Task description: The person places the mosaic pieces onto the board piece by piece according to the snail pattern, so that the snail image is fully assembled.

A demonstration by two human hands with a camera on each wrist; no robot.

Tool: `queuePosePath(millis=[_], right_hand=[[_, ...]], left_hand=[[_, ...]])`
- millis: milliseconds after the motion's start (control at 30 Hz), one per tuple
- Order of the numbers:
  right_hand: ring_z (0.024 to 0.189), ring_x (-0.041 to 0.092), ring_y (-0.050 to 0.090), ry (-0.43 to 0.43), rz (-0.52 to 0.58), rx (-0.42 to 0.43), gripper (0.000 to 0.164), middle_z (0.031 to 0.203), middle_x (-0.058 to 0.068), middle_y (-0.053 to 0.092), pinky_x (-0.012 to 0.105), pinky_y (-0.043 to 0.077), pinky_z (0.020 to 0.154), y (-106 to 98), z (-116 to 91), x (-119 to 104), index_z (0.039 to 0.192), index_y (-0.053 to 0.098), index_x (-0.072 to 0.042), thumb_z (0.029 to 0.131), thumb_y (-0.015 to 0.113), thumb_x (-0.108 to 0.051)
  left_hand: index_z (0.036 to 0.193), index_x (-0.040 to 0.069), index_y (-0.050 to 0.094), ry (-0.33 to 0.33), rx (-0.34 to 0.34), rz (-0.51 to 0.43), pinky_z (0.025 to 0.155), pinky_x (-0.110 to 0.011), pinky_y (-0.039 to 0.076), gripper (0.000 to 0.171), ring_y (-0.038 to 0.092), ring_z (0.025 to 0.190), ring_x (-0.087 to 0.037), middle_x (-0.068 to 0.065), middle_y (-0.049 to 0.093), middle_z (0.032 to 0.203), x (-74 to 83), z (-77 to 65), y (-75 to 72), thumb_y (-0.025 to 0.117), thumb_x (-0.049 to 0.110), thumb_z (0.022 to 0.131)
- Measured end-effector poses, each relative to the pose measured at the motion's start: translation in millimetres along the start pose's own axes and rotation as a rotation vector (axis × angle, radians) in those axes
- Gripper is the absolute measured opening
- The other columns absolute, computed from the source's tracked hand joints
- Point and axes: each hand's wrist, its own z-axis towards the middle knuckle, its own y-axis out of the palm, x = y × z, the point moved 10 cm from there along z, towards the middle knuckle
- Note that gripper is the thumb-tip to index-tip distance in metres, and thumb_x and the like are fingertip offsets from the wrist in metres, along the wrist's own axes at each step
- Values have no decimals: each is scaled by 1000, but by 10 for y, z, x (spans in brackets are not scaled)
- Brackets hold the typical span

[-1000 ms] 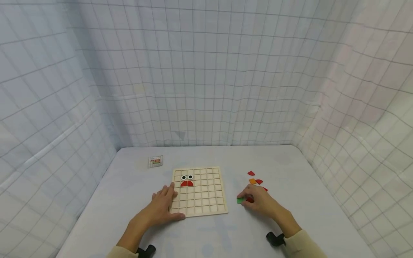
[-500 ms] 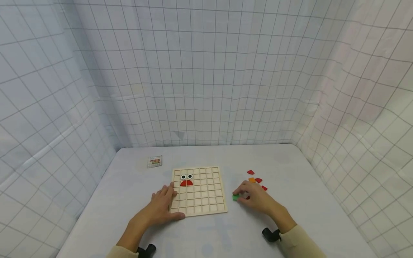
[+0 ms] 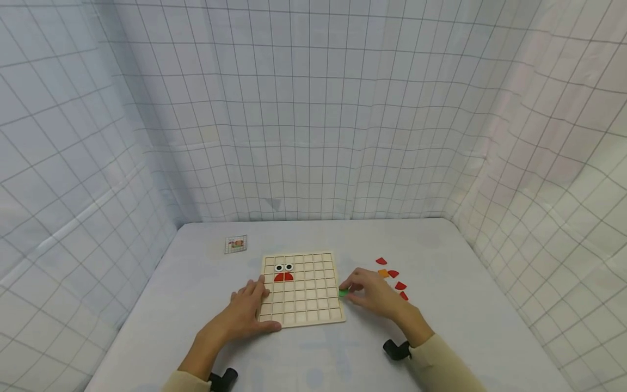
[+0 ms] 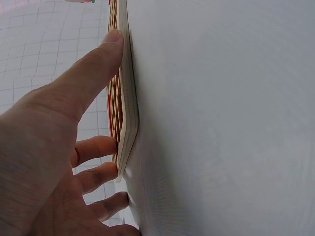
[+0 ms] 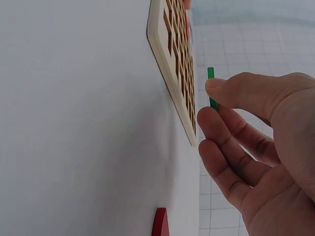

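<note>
Head view: a green piece (image 3: 343,293), pinched by the right hand (image 3: 376,294), has been brought across open table (image 3: 441,261) to the board (image 3: 311,294) edge opposite the spread-fingered left hand (image 3: 245,317).

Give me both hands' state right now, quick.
Left hand: open, resting against the board.
Right hand: closed, pinching a green piece.

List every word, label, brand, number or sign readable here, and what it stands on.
Readable text: none.
Picture card: a small printed picture; any lettering is too small to read.
Board: grid lines, no lettering visible.
Eye tiles: black-and-white eyes, no lettering visible.
Tabletop: faint bluish marks, too blurred to tell whether they are signs.
</note>
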Motion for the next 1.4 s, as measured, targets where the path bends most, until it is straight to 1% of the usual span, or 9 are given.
queuePosePath(millis=[100,267,467,667,933,1067,1167,1300,1400], right_hand=[[100,11,81,-16,0,8,19,115,0,79,31,69,90,34,96,-59,119,86,-12,102,89,-3],[103,16,84,-26,33,-11,20,117,4,80,32,71,93,128,262,-143,121,86,-10,103,88,-2],[105,17,84,-23,89,-34,19,117,5,79,29,70,94,234,443,-240,122,86,-9,103,88,-4],[104,16,83,-11,140,-31,18,118,7,81,24,68,92,360,620,-344,122,86,-8,104,87,-6],[99,10,77,3,139,-44,14,116,6,82,19,62,87,627,829,-418,118,88,-9,104,87,-7],[98,9,74,1,112,-53,11,117,7,84,20,61,86,735,928,-428,116,89,-9,105,86,-7],[98,11,74,23,84,-66,11,118,7,85,20,61,85,771,988,-440,116,90,-8,105,86,-6],[102,9,75,68,34,-74,12,120,5,85,20,62,85,776,1038,-430,115,92,-9,106,86,-8],[99,6,72,95,34,-82,10,119,4,84,20,61,84,787,1061,-420,113,92,-10,106,85,-8]], left_hand=[[157,0,59,-2,-4,3,128,-95,29,101,44,165,-62,-32,48,174,-4,10,-16,103,57,86],[159,-2,58,-8,-2,1,128,-95,28,104,43,166,-63,-33,46,176,-26,31,-37,103,57,85],[160,-3,57,0,1,-5,127,-95,30,107,48,162,-61,-33,49,172,-52,48,-40,105,55,83],[168,-8,49,-7,-5,-9,126,-95,31,120,46,164,-61,-33,52,168,-86,44,-25,106,55,82],[173,-12,40,-3,-22,-15,126,-96,29,129,38,167,-68,-36,44,177,-93,24,23,104,57,84],[159,-7,54,2,-27,-12,125,-97,29,109,33,169,-70,-39,36,183,-54,7,41,104,55,85],[144,2,62,-3,-30,3,124,-97,30,90,34,168,-70,-39,32,185,-24,-2,44,104,55,85],[139,3,64,8,-31,15,123,-98,32,85,36,166,-71,-39,33,184,20,14,27,103,55,85],[139,3,63,5,-43,26,123,-97,32,85,36,166,-72,-39,33,184,24,27,16,103,56,85]])
